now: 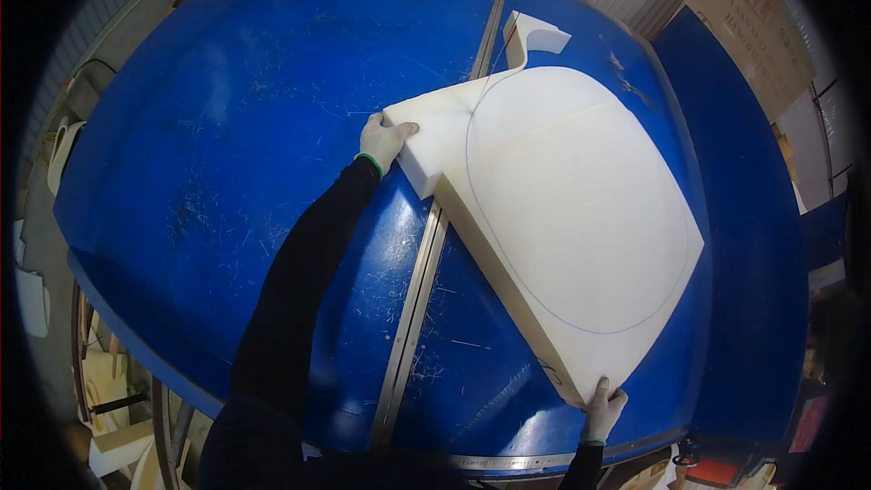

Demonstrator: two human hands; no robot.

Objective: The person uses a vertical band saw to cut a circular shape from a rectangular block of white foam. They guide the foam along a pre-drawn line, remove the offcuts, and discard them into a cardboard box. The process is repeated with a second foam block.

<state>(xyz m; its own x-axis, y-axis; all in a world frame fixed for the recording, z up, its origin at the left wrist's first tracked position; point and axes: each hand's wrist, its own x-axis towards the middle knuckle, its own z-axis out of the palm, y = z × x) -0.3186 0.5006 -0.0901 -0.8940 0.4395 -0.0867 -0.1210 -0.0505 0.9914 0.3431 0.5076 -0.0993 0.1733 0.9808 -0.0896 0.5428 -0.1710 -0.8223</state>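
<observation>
A thick white foam slab (pixel 572 200) lies on the blue tabletop, with a rounded outline drawn in thin line on its upper face. Its far edge curves, and a notch shows on the left side. My left hand (pixel 385 142), in a pale glove with a green cuff, grips the slab's left corner, thumb on top. At the near corner, my right hand (pixel 604 410), also gloved, holds the foam with thumb on top; its other fingers are partly hidden. A thin wire (pixel 497 59) slants down to the slab beside the outline's left side.
A metal strip (pixel 413 318) crosses the blue table (pixel 254 127) and passes under the foam. Beyond the slab sits a curved foam offcut (pixel 542 34) with a thin tail reaching the slab's edge. Fine scraps litter the tabletop. A cardboard sheet (pixel 753 27) stands at the far right.
</observation>
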